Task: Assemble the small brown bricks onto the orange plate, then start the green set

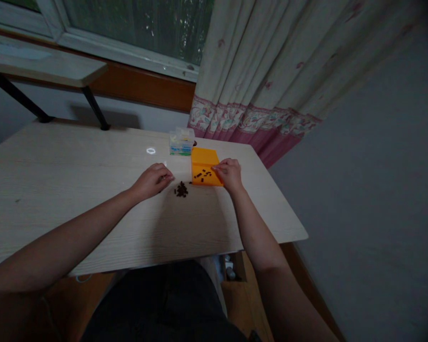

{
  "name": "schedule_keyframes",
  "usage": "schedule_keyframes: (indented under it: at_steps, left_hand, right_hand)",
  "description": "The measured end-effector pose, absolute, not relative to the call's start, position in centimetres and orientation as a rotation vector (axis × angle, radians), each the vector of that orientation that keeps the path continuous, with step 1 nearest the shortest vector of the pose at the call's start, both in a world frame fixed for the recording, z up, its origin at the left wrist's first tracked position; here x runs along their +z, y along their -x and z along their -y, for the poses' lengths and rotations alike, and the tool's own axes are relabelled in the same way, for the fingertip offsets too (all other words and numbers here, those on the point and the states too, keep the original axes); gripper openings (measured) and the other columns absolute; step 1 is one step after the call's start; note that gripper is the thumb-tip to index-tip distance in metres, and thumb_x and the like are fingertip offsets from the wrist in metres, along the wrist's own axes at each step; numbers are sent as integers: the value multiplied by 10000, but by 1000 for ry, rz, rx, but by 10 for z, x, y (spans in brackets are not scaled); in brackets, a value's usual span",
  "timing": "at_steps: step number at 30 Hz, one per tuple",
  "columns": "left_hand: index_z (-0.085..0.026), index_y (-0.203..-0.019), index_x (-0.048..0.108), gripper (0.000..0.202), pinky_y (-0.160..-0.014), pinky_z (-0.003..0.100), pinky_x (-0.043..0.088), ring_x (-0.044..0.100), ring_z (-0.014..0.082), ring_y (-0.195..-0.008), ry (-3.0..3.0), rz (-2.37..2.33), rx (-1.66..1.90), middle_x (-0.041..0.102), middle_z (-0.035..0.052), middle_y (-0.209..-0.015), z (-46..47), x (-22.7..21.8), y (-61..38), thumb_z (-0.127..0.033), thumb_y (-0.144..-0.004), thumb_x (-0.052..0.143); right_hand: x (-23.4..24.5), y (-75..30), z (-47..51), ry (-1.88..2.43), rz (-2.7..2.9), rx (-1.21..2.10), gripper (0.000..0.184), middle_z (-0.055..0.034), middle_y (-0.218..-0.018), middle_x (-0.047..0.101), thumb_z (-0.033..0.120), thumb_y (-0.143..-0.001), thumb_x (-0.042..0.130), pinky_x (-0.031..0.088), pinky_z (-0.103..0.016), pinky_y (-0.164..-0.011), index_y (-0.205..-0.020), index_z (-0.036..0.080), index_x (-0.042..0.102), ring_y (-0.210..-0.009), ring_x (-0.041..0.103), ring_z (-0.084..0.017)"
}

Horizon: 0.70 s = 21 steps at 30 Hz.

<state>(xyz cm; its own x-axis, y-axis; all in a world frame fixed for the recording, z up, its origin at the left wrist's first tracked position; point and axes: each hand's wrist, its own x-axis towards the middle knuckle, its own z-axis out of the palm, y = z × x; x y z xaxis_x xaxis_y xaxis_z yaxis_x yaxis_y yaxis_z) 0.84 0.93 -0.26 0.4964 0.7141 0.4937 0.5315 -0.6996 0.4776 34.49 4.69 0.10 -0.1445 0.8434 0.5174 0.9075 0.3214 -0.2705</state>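
The right hand (229, 174) may jolt the orange board (204, 156), scattering dark pieces (181, 189); whether it or left hand (152, 181) grips, I cannot tell.

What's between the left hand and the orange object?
In the head view, a pile of small dark pieces lies on the table between them, with one stray piece beside the orange object.

Window (128, 51): white frame, dark greenery (146, 21) outside
Curtain (257, 71): floral, pink at the hem, right of the window
Shelf (39, 66): pale top, black legs (94, 105) standing on the worktop (74, 166)
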Motion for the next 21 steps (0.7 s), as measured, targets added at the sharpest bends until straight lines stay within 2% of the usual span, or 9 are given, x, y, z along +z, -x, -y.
schedule_keyframes:
  at_steps: [14, 21]
  left_hand:
    - [-189, -898, 681, 246, -818, 363, 446, 559, 205, -860, -2458, -1056, 1018, 619, 72, -862, -10, -7, -6, -375, -935, 525]
    - [-189, -909, 684, 248, -824, 364, 442, 562, 201, -850, -2470, -1064, 1001, 624, 70, -859, -8, -3, -7, -368, -942, 517]
  right_hand:
    - [6, -337, -39, 1645, 2104, -199, 185, -94, -1062, 653, 348, -865, 618, 322, -432, -900, -878, 254, 777, -1049, 476, -288]
    - [4, -337, -41, 1640, 2099, -200, 208, -104, -1068, 656, 373, -879, 610, 315, -462, -897, -855, 252, 777, -1061, 463, -309]
